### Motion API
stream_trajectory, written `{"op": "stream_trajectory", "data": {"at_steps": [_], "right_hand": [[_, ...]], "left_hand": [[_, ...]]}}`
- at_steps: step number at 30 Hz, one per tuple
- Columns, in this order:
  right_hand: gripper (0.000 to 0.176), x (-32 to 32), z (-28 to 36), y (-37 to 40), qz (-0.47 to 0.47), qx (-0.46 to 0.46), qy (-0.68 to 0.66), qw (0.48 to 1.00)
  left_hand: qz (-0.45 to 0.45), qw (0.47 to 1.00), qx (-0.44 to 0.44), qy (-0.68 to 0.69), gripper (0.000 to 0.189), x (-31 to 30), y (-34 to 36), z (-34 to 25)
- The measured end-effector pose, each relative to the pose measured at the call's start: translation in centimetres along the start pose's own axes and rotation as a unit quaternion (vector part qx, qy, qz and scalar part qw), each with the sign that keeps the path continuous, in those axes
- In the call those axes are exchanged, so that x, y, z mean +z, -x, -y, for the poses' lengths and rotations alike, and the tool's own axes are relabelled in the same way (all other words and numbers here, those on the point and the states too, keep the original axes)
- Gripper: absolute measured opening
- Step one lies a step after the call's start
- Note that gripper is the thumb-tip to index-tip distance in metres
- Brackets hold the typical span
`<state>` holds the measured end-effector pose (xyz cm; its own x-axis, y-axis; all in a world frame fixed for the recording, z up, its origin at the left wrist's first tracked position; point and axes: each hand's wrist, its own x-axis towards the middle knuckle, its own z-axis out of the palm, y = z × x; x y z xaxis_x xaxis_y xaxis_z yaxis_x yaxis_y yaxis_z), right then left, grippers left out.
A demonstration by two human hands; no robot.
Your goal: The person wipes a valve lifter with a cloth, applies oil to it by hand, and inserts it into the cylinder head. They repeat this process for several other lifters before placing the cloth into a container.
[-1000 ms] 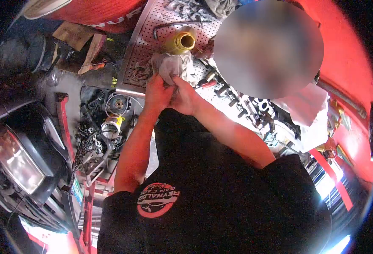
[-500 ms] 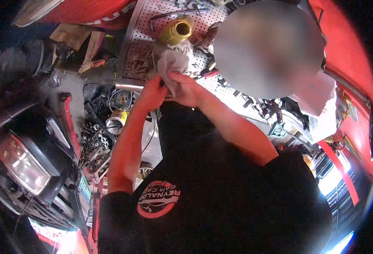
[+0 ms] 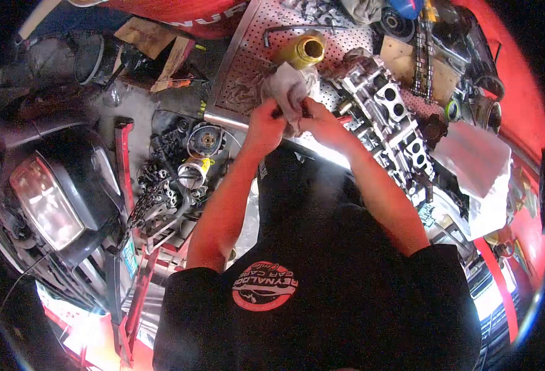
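A crumpled, whitish rag [image 3: 286, 86] is bunched up between my two hands over the near edge of the bench. My left hand [image 3: 265, 128] is closed on its left side, fingers curled in. From the right, my right hand [image 3: 327, 125] grips the same cloth. Folds hide whether anything else is inside it. Just beyond the rag, a yellow-gold bottle [image 3: 294, 51] lies with its round open mouth facing right. To the right of my hands rests a metal engine cylinder head [image 3: 387, 117] with paired round ports.
The perforated metal bench [image 3: 238, 62] carries a bent bar [image 3: 300, 28], cardboard [image 3: 396, 59] and a timing chain [image 3: 422, 59]. A white container [image 3: 192, 176] and metal parts sit at lower left. A car's headlight [image 3: 46, 201] and a red stand [image 3: 124, 161] are farther left.
The view has shifted, so the bench and hands appear farther right. A large blurred patch over the right of the bench is gone, revealing the cylinder head. Both hands still hold the rag.
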<state>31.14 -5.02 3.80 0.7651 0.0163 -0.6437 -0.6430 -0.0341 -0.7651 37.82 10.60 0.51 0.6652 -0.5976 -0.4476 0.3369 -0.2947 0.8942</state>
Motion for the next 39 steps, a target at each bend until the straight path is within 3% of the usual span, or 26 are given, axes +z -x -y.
{"op": "stream_trajectory", "data": {"at_steps": [2, 5, 7, 8, 10, 12, 13, 15, 16, 17, 19, 20, 21, 22, 23, 24, 27, 28, 31, 32, 33, 34, 35, 36, 37, 39], "right_hand": [[0.048, 0.8, -1.9, -0.3, 0.009, 0.025, -0.181, 0.983], [0.037, 2.3, -2.7, -0.4, -0.026, 0.046, -0.374, 0.926], [0.032, 3.3, -1.8, -0.6, -0.131, 0.083, -0.402, 0.902], [0.032, 3.6, -3.6, -1.4, -0.162, 0.039, -0.286, 0.944], [0.032, 3.9, -3.6, -1.8, -0.238, -0.022, -0.068, 0.969], [0.033, 4.2, -3.1, -2.1, -0.226, 0.014, -0.275, 0.934], [0.034, 3.9, -6.0, -3.3, -0.242, -0.035, -0.192, 0.95], [0.028, 3.7, -4.9, -3.2, -0.252, -0.074, -0.127, 0.957], [0.032, 2.8, -3.5, -3.2, -0.21, 0.039, -0.211, 0.954], [0.034, 1.5, -2.6, -3.0, -0.14, 0.104, -0.225, 0.959], [0.039, -0.4, -2.0, -2.5, 0.009, 0.23, -0.254, 0.939], [0.042, -0.5, -2.0, -2.3, 0.017, 0.213, -0.173, 0.961], [0.04, 0.2, -2.4, -2.1, -0.031, 0.152, -0.141, 0.978], [0.038, 1.0, -3.0, -2.1, -0.078, 0.088, -0.106, 0.987], [0.036, 1.7, -3.6, -2.7, -0.125, 0.02, -0.068, 0.99], [0.031, 2.5, -2.9, -3.0, -0.203, -0.214, 0.014, 0.955], [0.023, 3.8, -0.7, -2.4, -0.199, -0.048, 0.155, 0.966], [0.022, 4.3, -0.6, -2.7, -0.235, -0.094, 0.127, 0.959], [0.023, 5.5, 0.6, -3.0, -0.374, -0.154, 0.017, 0.915], [0.023, 5.0, -0.4, -3.5, -0.39, -0.1, -0.068, 0.913], [0.026, 4.1, 1.0, -2.7, -0.372, 0.014, -0.263, 0.89], [0.027, 3.4, -0.5, -2.5, -0.359, 0.017, -0.302, 0.883], [0.028, 2.9, -1.9, -2.5, -0.344, 0.019, -0.34, 0.875], [0.036, 3.0, -2.4, -2.1, -0.337, 0.027, -0.353, 0.873], [0.04, 3.2, -2.9, -1.0, -0.319, 0.028, -0.291, 0.902], [0.041, 4.1, -3.5, 0.5, -0.283, 0.065, -0.319, 0.902]], "left_hand": [[-0.035, 0.997, -0.057, 0.04, 0.02, 0.3, 0.1, -1.7], [-0.057, 0.997, -0.037, 0.024, 0.023, 0.5, 0.2, -1.1], [-0.064, 0.996, -0.052, -0.019, 0.024, 0.6, 0.4, -0.3], [-0.064, 0.995, -0.053, -0.047, 0.024, 0.9, 1.2, -1.2], [-0.067, 0.996, -0.015, -0.059, 0.024, 1.3, 1.0, -0.8], [0.016, 0.993, -0.119, 0.017, 0.025, 0.0, 1.6, -0.9], [0.057, 0.983, -0.169, 0.052, 0.025, -0.8, 1.2, -1.6], [0.148, 0.981, -0.116, -0.043, 0.026, -2.2, 0.5, -1.3], [0.19, 0.974, -0.084, -0.092, 0.027, -2.5, -0.1, -1.2], [0.199, 0.962, 0.013, -0.188, 0.025, -2.6, -0.5, -1.0], [0.203, 0.886, 0.201, -0.365, 0.021, -2.9, -0.4, -0.8], [0.238, 0.853, 0.167, -0.434, 0.022, -3.0, -0.4, -0.6], [0.251, 0.928, 0.064, -0.269, 0.024, -3.1, -0.2, -0.4], [0.251, 0.963, -0.041, -0.094, 0.027, -3.2, -0.1, -0.3], [0.238, 0.957, -0.141, 0.085, 0.029, -3.4, -0.4, -0.3], [0.23, 0.938, -0.181, 0.187, 0.029, -3.5, -0.2, -0.5], [0.178, 0.854, -0.256, 0.416, 0.03, -3.7, 0.3, -0.4], [0.145, 0.842, -0.256, 0.452, 0.032, -3.9, -0.5, 1.0], [0.151, 0.856, -0.113, 0.482, 0.033, -5.0, -2.6, 3.9], [0.034, 0.886, -0.095, 0.453, 0.032, -4.6, -2.8, 3.1], [-0.084, 0.902, -0.076, 0.416, 0.032, -4.0, -2.9, 1.4], [-0.097, 0.991, -0.007, 0.094, 0.032, -4.4, -3.3, 2.4], [-0.1, 0.964, 0.059, -0.24, 0.033, -5.2, -3.7, 3.9], [-0.091, 0.825, 0.111, -0.546, 0.034, -5.5, -3.3, 5.1], [-0.071, 0.833, 0.055, -0.546, 0.036, -4.9, -2.0, 4.0], [-0.034, 0.84, -0.053, -0.539, 0.04, -3.5, -0.4, 0.4]]}}
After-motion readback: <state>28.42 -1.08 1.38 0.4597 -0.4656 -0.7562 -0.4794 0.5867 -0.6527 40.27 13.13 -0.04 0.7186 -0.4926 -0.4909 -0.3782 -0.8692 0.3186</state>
